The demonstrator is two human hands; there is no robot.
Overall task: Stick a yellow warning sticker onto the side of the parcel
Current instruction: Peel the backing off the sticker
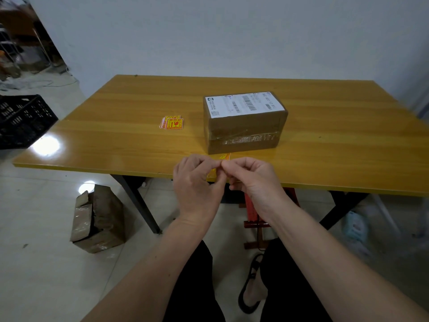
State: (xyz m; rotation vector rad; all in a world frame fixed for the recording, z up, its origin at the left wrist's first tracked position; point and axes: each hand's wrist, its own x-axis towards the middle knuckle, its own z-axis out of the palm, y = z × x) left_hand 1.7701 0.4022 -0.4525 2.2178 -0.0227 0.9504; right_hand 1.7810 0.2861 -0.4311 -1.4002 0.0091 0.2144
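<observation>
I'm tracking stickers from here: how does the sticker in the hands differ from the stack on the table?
The held sticker is pinched between the fingers of the left hand and right hand near the table's front edge; the sticker stack lies flat and untouched, left of the parcel. The held one is mostly hidden; the stack's top face shows fully. Both are yellow and red.

Even, dimmish indoor light; round lamp glare on the table (46, 145) and floor (87, 185); wide-angle bowing, soft blurred edges.
</observation>
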